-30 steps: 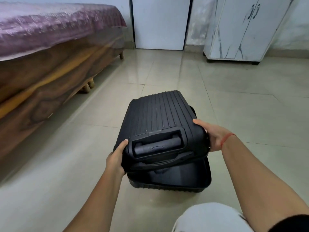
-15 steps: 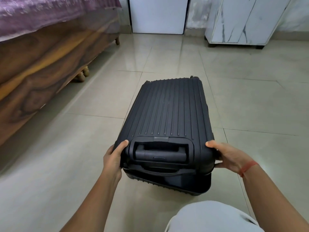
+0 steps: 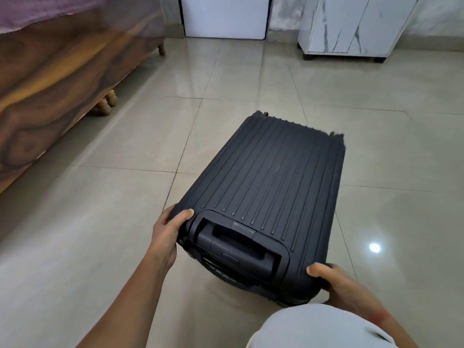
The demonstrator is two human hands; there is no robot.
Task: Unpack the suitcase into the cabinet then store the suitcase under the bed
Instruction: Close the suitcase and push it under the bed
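Left hand [image 3: 168,231], right hand [image 3: 337,281] grip suitcase [image 3: 271,177].

Matt, ribbed hard-plastic suitcase [image 3: 271,182] lies on glossy floor tiles [image 3: 376,136] beside a polished wood-grain bed [image 3: 50,79].

You are wearing a thin red thread band [image 3: 379,316] just behind your right hand [image 3: 341,283], and pale grey trousers [image 3: 319,329] are covering your knee beside that hand.

The dark ribbed suitcase [image 3: 271,182] lies flat and closed on the floor [image 3: 100,222], handle end nearest. The white marbled cabinet [image 3: 351,23] stands far right, and the wooden bed [image 3: 50,71] runs along the left.
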